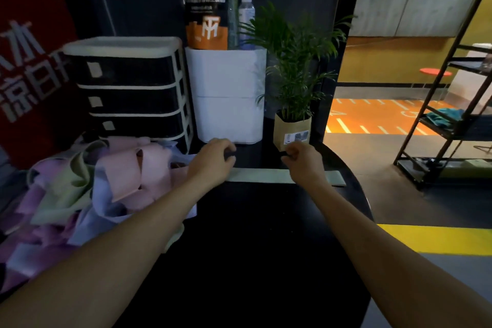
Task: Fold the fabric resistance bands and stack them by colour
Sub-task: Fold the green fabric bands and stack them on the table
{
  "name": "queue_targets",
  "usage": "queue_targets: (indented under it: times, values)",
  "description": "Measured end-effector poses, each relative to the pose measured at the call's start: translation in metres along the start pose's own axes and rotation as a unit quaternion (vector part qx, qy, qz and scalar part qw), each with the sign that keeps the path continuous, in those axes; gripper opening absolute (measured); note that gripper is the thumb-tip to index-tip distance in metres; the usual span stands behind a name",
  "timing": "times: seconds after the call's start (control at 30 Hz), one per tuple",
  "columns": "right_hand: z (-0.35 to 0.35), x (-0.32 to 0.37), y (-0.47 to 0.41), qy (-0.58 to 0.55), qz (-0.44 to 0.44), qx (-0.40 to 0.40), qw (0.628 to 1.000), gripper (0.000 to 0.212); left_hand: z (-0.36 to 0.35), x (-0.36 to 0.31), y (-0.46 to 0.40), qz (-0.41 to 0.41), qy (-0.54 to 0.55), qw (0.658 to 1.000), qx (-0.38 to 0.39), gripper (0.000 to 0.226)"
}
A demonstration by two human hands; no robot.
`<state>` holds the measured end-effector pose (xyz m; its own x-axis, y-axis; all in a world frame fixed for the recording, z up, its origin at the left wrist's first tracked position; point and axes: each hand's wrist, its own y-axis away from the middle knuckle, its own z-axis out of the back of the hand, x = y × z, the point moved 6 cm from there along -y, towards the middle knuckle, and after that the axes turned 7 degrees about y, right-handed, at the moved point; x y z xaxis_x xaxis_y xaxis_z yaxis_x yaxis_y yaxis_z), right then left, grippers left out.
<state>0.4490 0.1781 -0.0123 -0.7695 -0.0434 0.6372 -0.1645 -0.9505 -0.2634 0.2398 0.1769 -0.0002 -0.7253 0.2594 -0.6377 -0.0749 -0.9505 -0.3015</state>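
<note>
A pale green band [261, 176] is lying flat and stretched out across the black worktop [253, 247], running left to right just beyond the two wrists. The left hand [213, 158] is being held above the band's left part, its fingers curled, and a small dark thing [230, 154] is being pinched in its grip; what that thing is cannot be told. The right hand [300, 158] is being held above the band's right part, and another small dark piece [285, 154] is being pinched between its thumb and fingers. Whether those dark pieces belong to a dark band against the dark worktop cannot be told.

A loose heap of bands [87, 189] in pink, lilac, pale blue and pale green is lying on the left side of the worktop, unfolded and tangled, partly under the left forearm.

At the back a set of dark drawers [130, 88] is standing beside a white container [229, 96], in which a black and orange pouch [206, 10] and a spray bottle [246, 10] are being kept. A potted plant [292, 61] is standing to its right.
</note>
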Motion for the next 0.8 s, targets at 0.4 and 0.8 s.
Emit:
queue_targets:
  times: [0.4, 0.8]
  values:
    - [-0.059, 0.179, 0.045, -0.053, 0.179, 0.084, 0.979, 0.025, 0.146, 0.033, 0.051, -0.01, -0.04, 0.995, -0.095, 0.017]
    - [-0.124, 0.263, 0.076, 0.047, 0.29, 0.128, 0.947, 0.027, 0.201, 0.13, 0.117, 0.091, -0.008, 0.989, -0.114, 0.037]
